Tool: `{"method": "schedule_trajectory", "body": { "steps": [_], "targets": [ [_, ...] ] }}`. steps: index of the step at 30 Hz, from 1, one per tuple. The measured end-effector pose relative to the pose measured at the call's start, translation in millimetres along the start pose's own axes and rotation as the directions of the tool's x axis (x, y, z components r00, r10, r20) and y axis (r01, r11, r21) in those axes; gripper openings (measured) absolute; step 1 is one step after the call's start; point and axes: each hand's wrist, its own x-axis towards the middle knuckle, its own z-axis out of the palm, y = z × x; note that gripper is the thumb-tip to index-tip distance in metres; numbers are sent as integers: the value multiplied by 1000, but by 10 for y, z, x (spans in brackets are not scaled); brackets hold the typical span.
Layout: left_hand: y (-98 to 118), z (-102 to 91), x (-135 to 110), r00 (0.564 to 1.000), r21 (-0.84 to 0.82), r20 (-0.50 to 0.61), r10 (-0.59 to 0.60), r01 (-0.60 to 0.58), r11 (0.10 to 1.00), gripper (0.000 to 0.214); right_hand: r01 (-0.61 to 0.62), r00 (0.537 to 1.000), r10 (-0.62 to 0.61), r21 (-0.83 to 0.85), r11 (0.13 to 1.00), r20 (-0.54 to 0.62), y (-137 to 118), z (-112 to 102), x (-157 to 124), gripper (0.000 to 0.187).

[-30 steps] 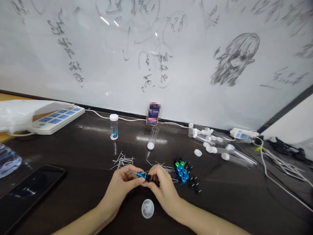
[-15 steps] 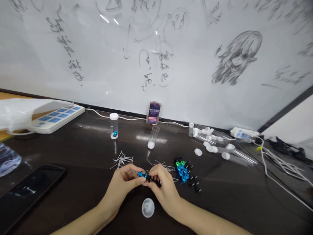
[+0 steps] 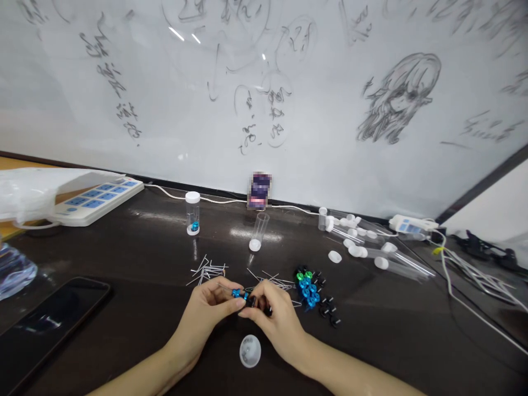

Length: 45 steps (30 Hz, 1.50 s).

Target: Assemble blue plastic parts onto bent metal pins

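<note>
Between the thumb and fingers of my left hand is a small blue metal part. The fingers of my right hand close round a black piece that meets the blue part end to end; whether the two are joined I cannot tell. Just below the hands lies a small round translucent cup with tiny bits inside. Bent metal hex keys lie behind my left hand, and thin bent wires behind my right. Blue and green metal parts and black screws are grouped to the right.
A capped clear tube with a blue part inside stands at the back, near an uncapped tube. More tubes and white caps lie right. A dark phone and a power strip are left; cables run far right.
The fingers of my right hand have shifted slightly around the black piece. My left hand keeps its grip on the blue part, and the table items stay put.
</note>
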Motion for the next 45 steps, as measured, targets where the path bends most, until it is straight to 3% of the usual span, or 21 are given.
{"method": "schedule_trajectory", "body": {
  "steps": [6, 10, 14, 20, 27, 32, 38, 45],
  "targets": [
    [-13, -9, -3, 1000, -23, 5, -6, 6, 1000, 15, -2, 999, 2, 12, 1000, -54, 13, 30, 5, 24],
    [-10, -14, -5, 1000, -47, -19, -15, 15, 999, 17, 13, 1000, -13, 34, 999, -11, -38, -23, 24, 16],
    [0, -15, -6, 999, -22, -36, -14, 13, 1000, 19, 18, 999, -18, -3, 1000, 27, -55, -40, 25, 24],
    [-4, -7, 1, 999, -21, -42, -1, 0, 1000, 19, 59, 996, -57, 18, 998, -64, -7, 11, -1, 8],
    [-7, -16, -7, 1000, -13, -21, -13, 13, 1000, 18, -3, 1000, 2, 40, 999, 31, -30, -33, 19, 19],
    [-6, -7, 8, 1000, -30, -21, 4, -5, 1000, 17, 43, 998, -41, 27, 999, -53, 4, 15, 1, 9],
    [-2, -9, 3, 1000, -13, -19, -12, 11, 1000, 17, -24, 1000, 23, 40, 999, 9, -6, -5, 5, 14],
    [-1, -6, 3, 1000, -23, -18, -6, 6, 1000, 17, 36, 998, -34, 51, 998, -44, -4, 15, -3, 10]
  ]
}}
